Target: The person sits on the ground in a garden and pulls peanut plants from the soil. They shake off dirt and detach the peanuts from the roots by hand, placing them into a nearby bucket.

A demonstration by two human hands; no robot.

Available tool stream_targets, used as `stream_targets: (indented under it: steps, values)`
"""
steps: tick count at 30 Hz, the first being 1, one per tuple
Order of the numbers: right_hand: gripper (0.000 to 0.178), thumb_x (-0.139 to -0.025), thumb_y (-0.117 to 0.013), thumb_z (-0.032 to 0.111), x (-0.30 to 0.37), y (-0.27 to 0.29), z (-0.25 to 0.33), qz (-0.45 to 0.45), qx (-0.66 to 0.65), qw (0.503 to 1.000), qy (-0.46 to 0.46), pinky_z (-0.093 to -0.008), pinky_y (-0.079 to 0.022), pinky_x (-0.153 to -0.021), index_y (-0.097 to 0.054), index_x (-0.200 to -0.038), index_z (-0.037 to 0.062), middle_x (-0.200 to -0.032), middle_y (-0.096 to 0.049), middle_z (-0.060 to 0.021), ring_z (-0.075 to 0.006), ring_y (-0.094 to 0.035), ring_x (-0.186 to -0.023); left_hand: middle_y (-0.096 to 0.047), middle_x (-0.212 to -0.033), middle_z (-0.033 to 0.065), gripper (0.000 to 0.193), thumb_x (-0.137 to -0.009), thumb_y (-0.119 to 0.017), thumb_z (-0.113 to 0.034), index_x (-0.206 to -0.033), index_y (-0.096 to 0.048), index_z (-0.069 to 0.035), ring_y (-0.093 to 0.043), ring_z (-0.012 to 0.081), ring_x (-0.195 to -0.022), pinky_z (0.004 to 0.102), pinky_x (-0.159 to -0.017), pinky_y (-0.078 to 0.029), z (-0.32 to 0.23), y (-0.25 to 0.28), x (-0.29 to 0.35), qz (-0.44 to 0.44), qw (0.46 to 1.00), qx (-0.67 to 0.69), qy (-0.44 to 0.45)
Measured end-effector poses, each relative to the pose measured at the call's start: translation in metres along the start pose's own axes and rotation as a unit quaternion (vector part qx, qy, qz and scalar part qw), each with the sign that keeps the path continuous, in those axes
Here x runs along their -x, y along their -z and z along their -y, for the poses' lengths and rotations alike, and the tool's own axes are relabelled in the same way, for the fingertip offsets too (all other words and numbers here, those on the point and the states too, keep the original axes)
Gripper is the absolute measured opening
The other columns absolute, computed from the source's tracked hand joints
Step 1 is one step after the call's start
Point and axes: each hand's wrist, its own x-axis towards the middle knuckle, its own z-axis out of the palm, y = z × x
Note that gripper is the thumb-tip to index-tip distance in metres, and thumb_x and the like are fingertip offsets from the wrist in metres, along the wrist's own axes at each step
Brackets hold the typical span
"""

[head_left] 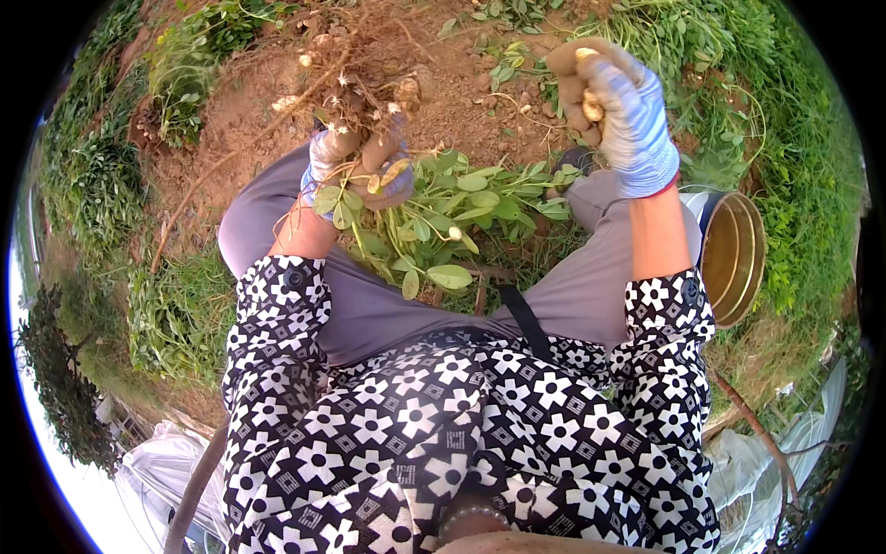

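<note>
My left hand (323, 152), in a blue and tan work glove, is closed round the stems of an uprooted peanut plant (475, 198). Its soil-covered roots with a few pale pods point away from me, and the green leaves hang towards my lap. Over to the right, raised off the plant, my right hand (637, 125) wears a matching glove and has its fingers curled in. Pale peanuts (592, 106) show between those fingers; how many it holds is partly hidden.
A metal bucket (736, 258) stands by my right leg, its inside yellowish. Reddish bare soil (221, 138) lies ahead, with pulled green plants (88, 185) at the left and grass on the right. White plastic sheeting (161, 471) and branches (752, 420) are behind me.
</note>
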Motion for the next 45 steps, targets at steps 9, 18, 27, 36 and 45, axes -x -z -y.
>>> stream_targets:
  steps: [9, 18, 27, 36, 45]
  values:
    - [0.04, -0.082, -0.06, 0.035, 0.003, -0.04, -0.023, 0.07, -0.201, 0.975, -0.063, -0.0165, -0.028, -0.038, -0.057, -0.108, 0.0043, -0.077, -0.058, -0.003, -0.0052, -0.049, -0.052, -0.061, -0.097, 0.0189, 0.041, -0.082, -0.058, -0.026, -0.113, -0.052, 0.0, -0.057, 0.0255, -0.068, 0.0357, -0.052, -0.044, 0.001, 0.004, 0.0, -0.05, 0.998, 0.039, 0.021]
    - [0.045, -0.076, -0.069, 0.021, -0.006, -0.073, -0.02, 0.005, 0.063, 0.997, 0.049, -0.0285, -0.045, -0.086, -0.053, -0.109, -0.0054, -0.104, -0.06, -0.0156, -0.0178, -0.057, -0.098, -0.059, -0.102, 0.0191, 0.042, -0.079, -0.062, -0.016, -0.115, -0.05, 0.003, -0.059, 0.0295, -0.085, 0.0417, -0.077, -0.049, -0.001, 0.003, -0.002, -0.14, 0.99, 0.02, -0.027]
    - [0.054, -0.074, -0.07, 0.032, -0.014, -0.067, -0.01, 0.052, 0.227, 0.969, 0.081, -0.0309, -0.047, -0.084, -0.055, -0.105, -0.0104, -0.102, -0.061, -0.0206, -0.0236, -0.058, -0.099, -0.055, -0.111, 0.0186, 0.051, -0.075, -0.068, -0.014, -0.118, -0.048, 0.002, -0.057, 0.0295, -0.097, 0.0434, -0.085, -0.047, 0.001, 0.011, 0.003, -0.137, 0.984, 0.114, -0.013]
    - [0.031, -0.079, -0.063, 0.02, -0.002, -0.034, -0.019, 0.233, 0.178, 0.954, 0.065, -0.0324, -0.049, -0.071, -0.06, -0.106, 0.0039, -0.093, -0.065, -0.013, -0.024, -0.062, -0.085, -0.056, -0.101, 0.0147, 0.047, -0.077, -0.065, -0.023, -0.114, -0.05, 0.0, -0.055, 0.0253, -0.082, 0.0364, -0.069, -0.046, 0.001, 0.021, 0.028, -0.2, 0.98, 0.001, -0.013]
    - [0.024, -0.068, -0.062, 0.012, 0.02, -0.029, -0.033, 0.172, 0.634, 0.754, -0.002, -0.0394, -0.051, -0.064, -0.063, -0.091, 0.0048, -0.08, -0.063, -0.013, -0.0311, -0.063, -0.076, -0.057, -0.09, 0.0107, 0.045, -0.079, -0.063, -0.033, -0.109, -0.052, -0.002, -0.054, 0.0212, -0.066, 0.0295, -0.054, -0.045, -0.029, 0.09, 0.088, -0.308, 0.931, -0.193, 0.031]
